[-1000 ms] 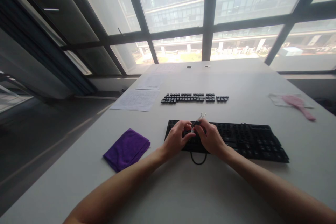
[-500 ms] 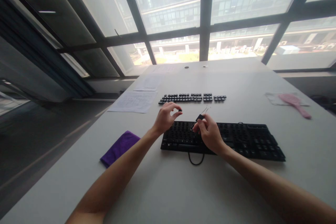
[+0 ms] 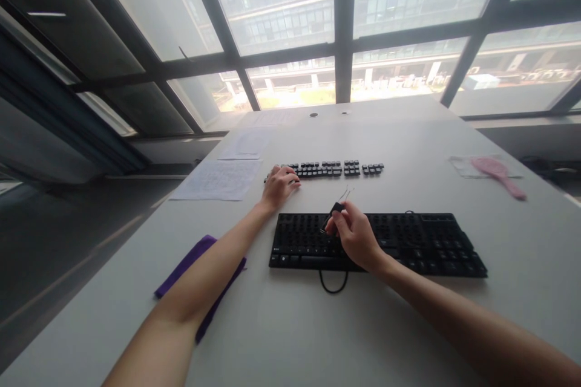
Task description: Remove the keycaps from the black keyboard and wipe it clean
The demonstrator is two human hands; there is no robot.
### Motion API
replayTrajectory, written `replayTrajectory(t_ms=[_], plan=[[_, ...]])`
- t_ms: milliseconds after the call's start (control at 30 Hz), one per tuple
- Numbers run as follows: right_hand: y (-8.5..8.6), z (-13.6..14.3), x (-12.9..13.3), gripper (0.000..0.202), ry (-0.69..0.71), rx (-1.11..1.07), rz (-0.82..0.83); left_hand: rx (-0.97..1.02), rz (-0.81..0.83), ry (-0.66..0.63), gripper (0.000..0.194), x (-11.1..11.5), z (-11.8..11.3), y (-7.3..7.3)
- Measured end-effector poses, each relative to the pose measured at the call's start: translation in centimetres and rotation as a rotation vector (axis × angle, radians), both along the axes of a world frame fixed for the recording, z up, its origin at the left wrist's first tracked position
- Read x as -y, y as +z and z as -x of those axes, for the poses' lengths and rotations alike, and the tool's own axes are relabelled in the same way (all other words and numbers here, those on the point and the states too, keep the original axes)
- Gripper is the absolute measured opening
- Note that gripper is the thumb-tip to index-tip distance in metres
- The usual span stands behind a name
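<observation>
The left hand [image 3: 278, 186] is reaching over the left end of the small black loose keycaps [image 3: 324, 170], its fingers curling down with the tips close together; whether they are pinching a keycap, I cannot tell. The right hand [image 3: 358, 236] is clamping a small black tool with thin metal wires [image 3: 336, 208] between thumb and fingers, and is holding it tilted above the left half of the long black plastic keyboard [image 3: 313, 262]. The wires are pointing away from the person, past the keyboard's far edge.

The keyboard is lying flat on the smooth white table [image 3: 363, 338], and a thin black cable loop [image 3: 333, 292] is sticking out from its near edge. The keycaps are sitting in rows beyond the keyboard, well apart from it. A folded purple cloth [image 3: 181, 266] is lying partly hidden below the left forearm. White printed papers [image 3: 218, 181] are resting left of the keycaps. Over on the right, a pink paddle-shaped object with a handle [image 3: 490, 166] is lying partly on a flat whitish sheet [image 3: 463, 164], its handle pointing towards the near right
</observation>
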State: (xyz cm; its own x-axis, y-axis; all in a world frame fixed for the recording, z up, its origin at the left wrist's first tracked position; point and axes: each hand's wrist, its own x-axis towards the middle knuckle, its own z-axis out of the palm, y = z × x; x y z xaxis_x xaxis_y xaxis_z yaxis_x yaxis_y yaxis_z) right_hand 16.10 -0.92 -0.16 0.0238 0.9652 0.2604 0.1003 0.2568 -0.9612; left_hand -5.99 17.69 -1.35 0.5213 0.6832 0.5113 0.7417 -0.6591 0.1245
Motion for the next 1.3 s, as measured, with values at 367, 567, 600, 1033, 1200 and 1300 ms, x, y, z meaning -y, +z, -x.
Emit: replayTrajectory(t_ms=[367, 567, 600, 1033, 1200, 1300], plan=[[0.3, -0.1, 0.1, 0.016, 0.010, -0.018, 0.008, 0.092, 0.001, 0.083, 0.006, -1.3, 0.3, -0.6], [0.3, -0.1, 0.1, 0.018, -0.018, -0.018, -0.017, 0.178, -0.030, 0.121, 0.012, -0.3, 0.3, 0.8], [0.3, -0.2, 0.0, 0.018, -0.039, -0.020, -0.024, 0.199, -0.046, 0.126, 0.011, 0.2, 0.3, 1.4], [1.2, -1.8, -0.1, 0.011, -0.035, 0.215, -0.074, 0.223, 0.291, -0.116, 0.016, 14.7, -5.0, 4.1], [0.7, -2.1, 0.7, 0.014, 0.002, 0.353, -0.114, 0.238, 0.339, -0.112, 0.020, 15.3, -5.4, 2.5], [0.7, -1.9, 0.9, 0.015, 0.014, 0.375, -0.130, 0.235, 0.335, -0.109, 0.022, 15.2, -5.4, 2.0]])
